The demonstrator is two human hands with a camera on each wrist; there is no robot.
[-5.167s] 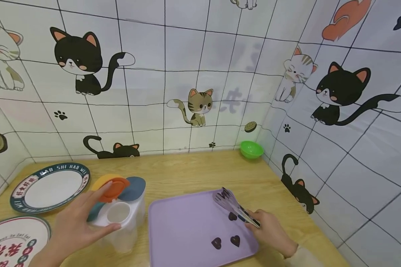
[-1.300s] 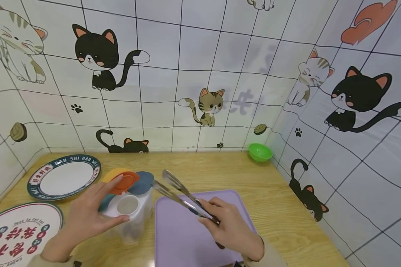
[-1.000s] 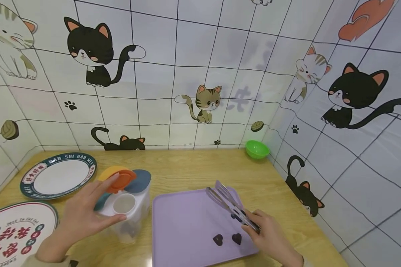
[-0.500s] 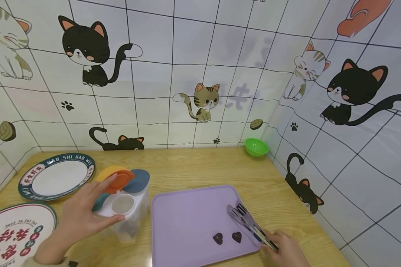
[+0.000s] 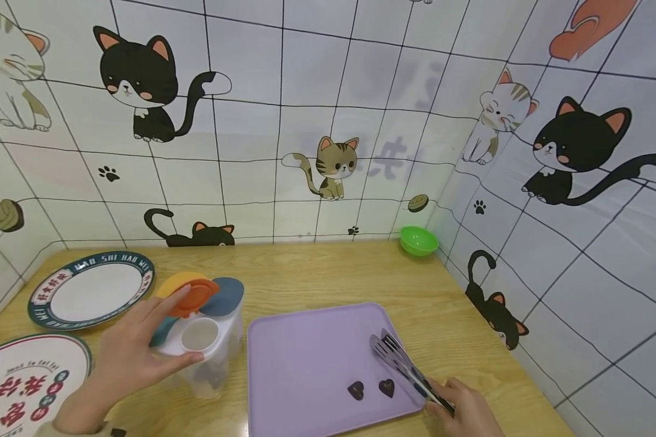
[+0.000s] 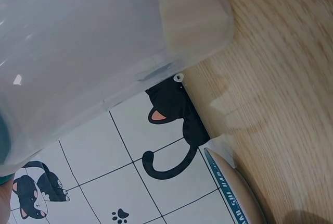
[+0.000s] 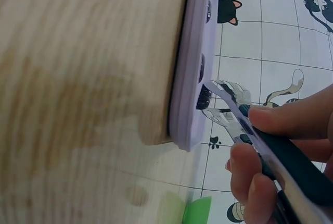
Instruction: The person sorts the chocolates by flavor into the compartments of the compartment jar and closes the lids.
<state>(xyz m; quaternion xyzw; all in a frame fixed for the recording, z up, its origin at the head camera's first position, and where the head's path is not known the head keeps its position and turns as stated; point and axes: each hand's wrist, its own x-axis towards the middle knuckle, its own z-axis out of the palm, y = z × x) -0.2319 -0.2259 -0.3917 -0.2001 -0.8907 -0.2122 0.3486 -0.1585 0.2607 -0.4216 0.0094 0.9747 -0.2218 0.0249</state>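
My left hand (image 5: 133,364) holds a translucent multi-compartment container (image 5: 210,370), index finger on its raised orange lid (image 5: 195,297) and thumb at the front edge of the open compartment. The container's wall (image 6: 88,52) fills much of the left wrist view. My right hand (image 5: 461,409) grips metal tongs (image 5: 401,364) with dark handles, low over the right side of a purple tray (image 5: 300,358). Two dark brown heart-shaped pieces (image 5: 386,388) lie on the tray left of the tongs. In the right wrist view, a third dark piece (image 7: 203,99) sits right at the tong tips; the tongs hide it from the head camera.
Two printed plates, one with a dark green rim (image 5: 46,321) and one with red characters (image 5: 27,382), stand on the left of the wooden table (image 5: 300,273). A green bowl (image 5: 418,241) is in the back right corner. Cat-patterned wall covering (image 5: 240,133) encloses the table.
The right hand swings the tongs from beside the container back over the tray, then lowers them towards its right edge. The left hand keeps its place on the container.
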